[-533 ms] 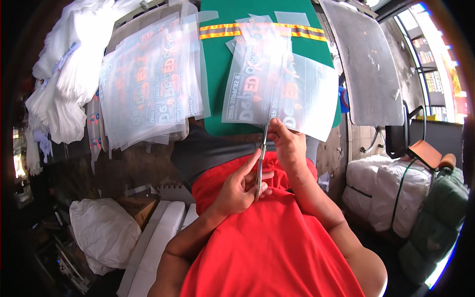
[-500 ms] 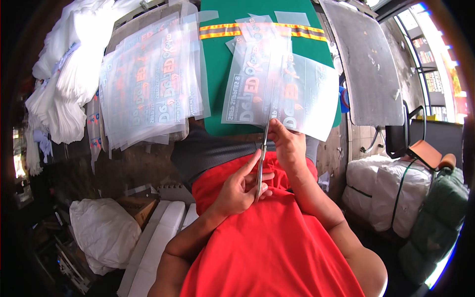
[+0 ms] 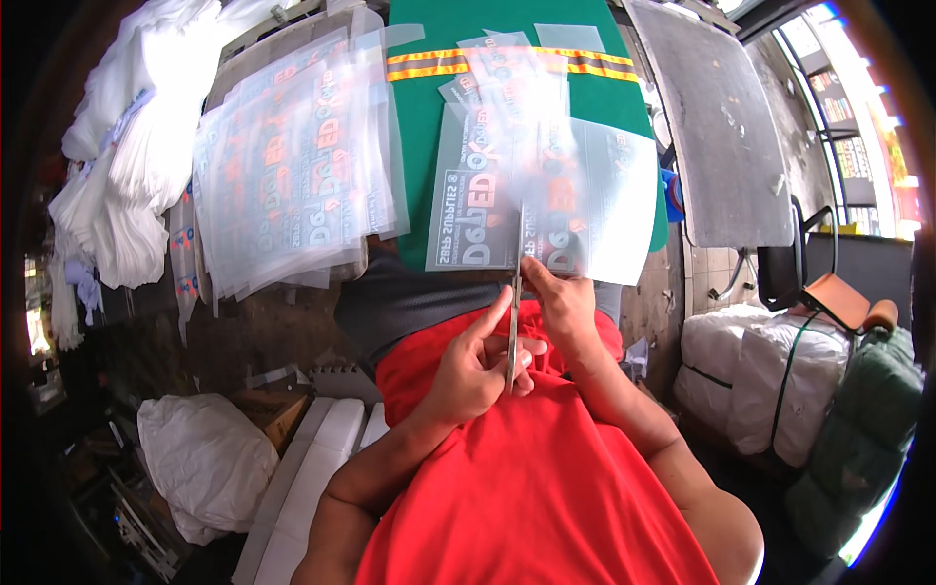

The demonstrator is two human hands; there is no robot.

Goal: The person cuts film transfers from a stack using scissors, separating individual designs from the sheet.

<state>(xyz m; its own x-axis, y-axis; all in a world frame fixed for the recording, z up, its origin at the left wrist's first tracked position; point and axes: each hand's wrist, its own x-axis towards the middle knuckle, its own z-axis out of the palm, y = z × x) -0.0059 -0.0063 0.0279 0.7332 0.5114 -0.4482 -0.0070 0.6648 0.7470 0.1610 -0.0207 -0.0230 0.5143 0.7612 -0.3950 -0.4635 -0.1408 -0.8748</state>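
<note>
While the left hand (image 3: 473,366) stays unseen at its palm, its fingers are curled shut through the handles of the scissors (image 3: 512,331), whose long axis runs 6 to 12 o'clock, blades pointing at the printed transfer sheet (image 3: 546,210) lying directly at 12. At 3 o'clock of the blades, touching the sheet's near edge, the right hand (image 3: 565,307) pinches it. Stacked sheets (image 3: 292,175) crowd 10 o'clock; the green table (image 3: 429,107) extends beyond.
</note>
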